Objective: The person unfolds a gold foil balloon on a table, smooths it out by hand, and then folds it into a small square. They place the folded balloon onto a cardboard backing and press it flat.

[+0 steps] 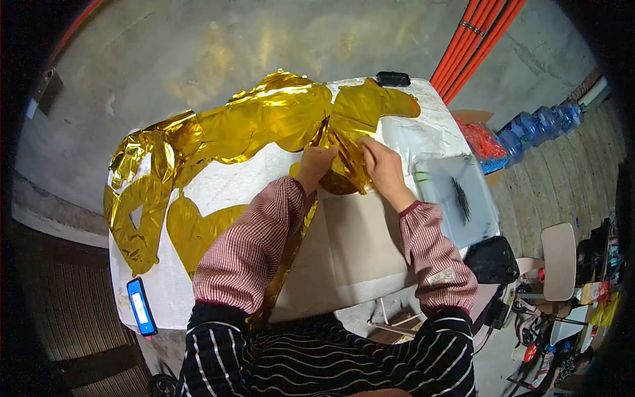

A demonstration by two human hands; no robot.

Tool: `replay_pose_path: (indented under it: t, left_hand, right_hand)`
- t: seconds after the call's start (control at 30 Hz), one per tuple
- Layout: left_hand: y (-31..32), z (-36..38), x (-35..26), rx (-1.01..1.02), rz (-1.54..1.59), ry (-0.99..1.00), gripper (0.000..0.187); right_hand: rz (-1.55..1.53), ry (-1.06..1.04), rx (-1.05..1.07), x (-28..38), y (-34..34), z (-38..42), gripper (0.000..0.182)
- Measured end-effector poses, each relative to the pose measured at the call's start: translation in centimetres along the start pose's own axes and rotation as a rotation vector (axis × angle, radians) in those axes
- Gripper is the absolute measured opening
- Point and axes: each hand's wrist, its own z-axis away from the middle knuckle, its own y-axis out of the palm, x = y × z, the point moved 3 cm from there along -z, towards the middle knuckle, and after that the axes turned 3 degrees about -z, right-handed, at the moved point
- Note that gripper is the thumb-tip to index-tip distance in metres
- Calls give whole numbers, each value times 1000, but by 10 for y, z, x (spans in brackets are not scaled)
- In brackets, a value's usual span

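A long sheet of shiny gold foil (264,122) lies crumpled across a white table (225,185), running from the left edge to the far right corner. My left hand (316,165) and my right hand (382,167) both pinch a folded part of the foil near the table's middle, close together. A gold heart-shaped foil piece (192,231) lies flat to the left of my left forearm. Both arms wear red-striped sleeve covers.
A blue phone (141,307) lies at the table's near left corner. A clear plastic tray (463,198) with dark small parts sits at the right, a black object (393,79) at the far edge. Red pipes, water bottles, a stool and a black bag stand at the right.
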Motion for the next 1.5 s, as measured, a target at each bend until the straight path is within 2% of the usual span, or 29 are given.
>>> replay_pose_path:
  t: [0.03,0.07,0.13,0.2,0.3,0.33,0.4,0.43,0.5,0.63,0.7,0.73,0.8,0.83,0.87,0.93,0.97,1.0,1.07,1.1,1.13,1.17,1.2,1.23,1.3,1.33,1.4,1.47,1.5]
  left_hand:
    - [1,-3,4,28,1,8,35]
    - [1,-7,7,15,46,33,35]
    - [0,-5,-8,3,93,62,36]
    - [-5,12,-47,38,439,-316,37]
    - [-1,8,-50,36,467,-402,37]
    - [1,5,-41,38,467,-397,37]
    - [-5,1,-38,-163,-75,79,33]
    - [-4,3,-39,-164,-71,82,33]
    - [-8,9,-53,-438,-395,424,30]
    - [-9,-13,-49,-369,-648,477,29]
    - [1,-19,-42,-308,-713,622,44]
    - [4,-17,-41,-307,-710,622,44]
    - [15,-12,-34,-99,-884,496,62]
    - [16,-15,-28,30,-870,450,75]
    - [18,-17,-29,37,-868,451,75]
    - [17,-21,-29,30,-646,330,76]
    - [11,-25,-39,100,-303,211,82]
    - [6,-30,-50,96,-302,211,82]
    - [2,-33,-63,217,740,-240,87]
    - [-11,-24,-79,205,744,-239,87]
    - [-24,-14,-104,318,1023,-167,89]
    - [-36,-3,-126,435,1298,-89,91]
    - [-50,6,-140,425,1296,-84,91]
    - [-65,14,-152,406,1369,-64,88]
    - [-86,27,-153,376,1435,-44,85]
    - [-94,32,-146,409,1348,-58,76]
    - [-105,35,-113,430,1260,-78,67]
    - [-119,33,-52,151,665,-147,51]
    - [-132,57,-52,131,605,-261,51]
  right_hand:
    - [-61,-194,-58,6,-1,3,35]
    - [-61,-192,-57,7,-1,8,35]
    - [-20,-96,164,31,-7,14,35]
    - [18,-121,157,32,-7,17,31]
    - [127,-7,234,6,0,16,26]
    - [63,19,100,-1,-5,10,22]
    - [-40,23,-161,-2,-20,-8,16]
    - [-3,51,-186,-8,-27,-20,16]
    - [38,77,-213,-17,-38,-39,16]
    - [73,76,-207,-17,-49,-65,19]
    - [96,5,-197,-17,-54,-79,18]
    - [219,16,-104,-26,-53,-92,17]
    - [370,57,-22,-26,-69,-120,15]
    - [421,-63,-235,-24,-91,-140,16]
    - [427,-109,-383,-3,-115,-161,17]
    - [350,-221,-394,62,-151,-176,20]
    - [350,-366,-363,84,-157,-177,19]
    - [371,-411,-325,111,-158,-172,18]
    - [463,-568,-253,154,-147,-143,18]
    - [533,-681,-216,170,-140,-126,21]
    - [423,-913,-234,181,-130,-108,30]
    - [390,-868,-73,195,-122,-85,32]
    - [167,-866,-36,202,-112,-63,30]
    - [108,-737,1,205,-98,-39,23]
    - [434,-851,389,217,-76,0,12]
    - [308,-954,218,213,-67,23,18]
    - [302,-984,305,216,-55,60,22]
    - [148,-988,346,216,-39,92,25]
    - [119,-998,354,219,-29,108,25]
